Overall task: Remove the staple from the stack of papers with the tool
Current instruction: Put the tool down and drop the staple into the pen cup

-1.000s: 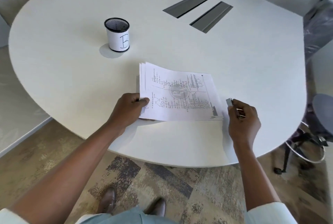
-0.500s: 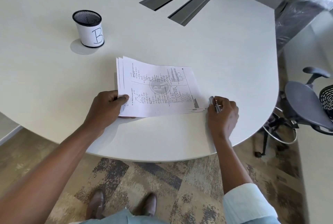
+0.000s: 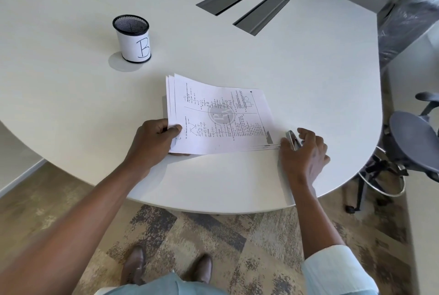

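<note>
Hands: left hand [image 3: 154,139] still pinches stack [image 3: 221,116]; right hand [image 3: 306,154] loosened round tool [image 3: 293,140].

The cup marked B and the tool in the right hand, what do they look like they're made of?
Cup: black wire mesh, likely metal, with a matte finish; the rim shows a fine grid. A white wrap, apparently paper, bears the handwritten B.
Tool: probably metal with a shiny finish; it glints silver in the right hand, though it is mostly hidden.

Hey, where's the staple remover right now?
In the head view, the staple remover is held in the right hand, low and right of centre, beside the near right corner of the stack of papers.
</note>
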